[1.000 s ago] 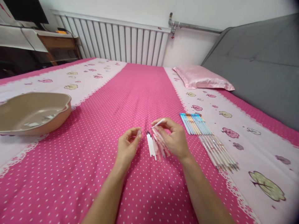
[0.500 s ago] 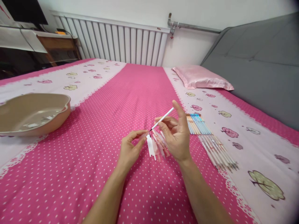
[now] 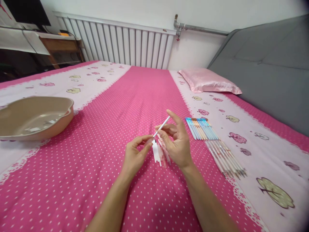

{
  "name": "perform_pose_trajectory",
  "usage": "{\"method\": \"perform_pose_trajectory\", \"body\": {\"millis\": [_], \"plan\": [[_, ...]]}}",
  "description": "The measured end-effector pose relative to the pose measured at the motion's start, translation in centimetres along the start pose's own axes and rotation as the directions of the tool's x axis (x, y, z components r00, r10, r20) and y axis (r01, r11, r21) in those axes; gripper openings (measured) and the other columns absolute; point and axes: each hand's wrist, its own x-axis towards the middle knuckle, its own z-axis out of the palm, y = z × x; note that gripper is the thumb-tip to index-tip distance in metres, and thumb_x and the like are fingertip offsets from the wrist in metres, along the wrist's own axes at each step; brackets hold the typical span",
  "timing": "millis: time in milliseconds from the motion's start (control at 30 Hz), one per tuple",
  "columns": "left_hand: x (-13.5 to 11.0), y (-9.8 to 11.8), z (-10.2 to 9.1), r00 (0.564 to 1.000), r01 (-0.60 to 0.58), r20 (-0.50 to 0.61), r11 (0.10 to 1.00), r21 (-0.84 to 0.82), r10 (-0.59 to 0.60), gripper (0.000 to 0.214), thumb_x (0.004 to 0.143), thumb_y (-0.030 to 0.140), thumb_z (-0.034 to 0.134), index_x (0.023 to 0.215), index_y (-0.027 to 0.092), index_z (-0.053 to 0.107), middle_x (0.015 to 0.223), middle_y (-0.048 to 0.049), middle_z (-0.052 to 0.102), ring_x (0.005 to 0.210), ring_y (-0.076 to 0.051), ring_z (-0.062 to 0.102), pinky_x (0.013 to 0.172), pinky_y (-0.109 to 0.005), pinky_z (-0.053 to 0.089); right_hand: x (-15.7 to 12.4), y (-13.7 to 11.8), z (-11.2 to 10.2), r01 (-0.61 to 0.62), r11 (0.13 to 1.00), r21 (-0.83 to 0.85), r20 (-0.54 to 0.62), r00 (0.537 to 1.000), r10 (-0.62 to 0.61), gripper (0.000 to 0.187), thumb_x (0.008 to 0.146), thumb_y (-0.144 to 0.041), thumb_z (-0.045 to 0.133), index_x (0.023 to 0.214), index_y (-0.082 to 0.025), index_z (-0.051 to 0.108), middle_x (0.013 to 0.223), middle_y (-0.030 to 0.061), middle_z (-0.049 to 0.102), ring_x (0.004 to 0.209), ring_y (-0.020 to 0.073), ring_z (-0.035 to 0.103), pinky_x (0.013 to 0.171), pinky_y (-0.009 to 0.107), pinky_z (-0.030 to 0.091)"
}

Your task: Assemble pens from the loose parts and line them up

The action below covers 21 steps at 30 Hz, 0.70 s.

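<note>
My left hand [image 3: 136,154] pinches a small see-through pinkish pen barrel [image 3: 150,140] between thumb and fingers. In my right hand [image 3: 178,146] a white pen refill [image 3: 163,124] is held slantwise, its lower end at the mouth of the barrel and its dark tip no longer visible. The right index finger is raised near the refill's upper end. Just below the hands lie several white refills [image 3: 156,154] side by side. Next to them is a loose bunch of pink see-through barrels [image 3: 165,151], partly hidden by my right hand.
Right of my hands lie a row of blue and orange pen parts [image 3: 198,129] and several clear barrels [image 3: 224,158]. A beige basin [image 3: 65,124] holding white scraps stands at left. A pink pillow [image 3: 210,80] lies by the grey headboard [image 3: 265,64] on the pink dotted bedspread [image 3: 135,106].
My right hand has moved left and slightly down, bringing the refill into the barrel; its dark tip no longer shows. More of the blue pen parts is uncovered. My left hand has barely moved.
</note>
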Motion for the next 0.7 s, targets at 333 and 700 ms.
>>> {"method": "perform_pose_trajectory", "body": {"millis": [333, 700], "plan": [[0.06, -0.22, -0.09, 0.999, -0.028, 0.040, 0.999, -0.044, 0.030, 0.025, 0.073, 0.029, 0.066, 0.096, 0.019, 0.069, 0.093, -0.0066, 0.070, 0.085, -0.019, 0.064, 0.081, -0.034, 0.050, 0.01, 0.43, 0.03, -0.003, 1.000, -0.004, 0.007, 1.000, 0.003, 0.055, 0.084, -0.018, 0.053, 0.133, -0.033, 0.035, 0.091, -0.0009, 0.066, 0.085, 0.0142, 0.064, 0.081, 0.033, 0.054], [-0.03, 0.09, -0.04, 0.998, -0.021, 0.050, 0.992, -0.123, 0.027, 0.029, 0.076, 0.029, 0.064, 0.104, 0.019, 0.066, 0.103, -0.0071, 0.068, 0.093, -0.019, 0.063, 0.086, -0.034, 0.049, 0.08, 0.56, -0.15, 0.062, 0.974, -0.218, 0.244, 0.970, -0.007, 0.043, 0.089, -0.018, 0.042, 0.128, -0.033, 0.047, 0.109, 0.0000, 0.065, 0.096, 0.0135, 0.060, 0.086, 0.032, 0.049]]}}
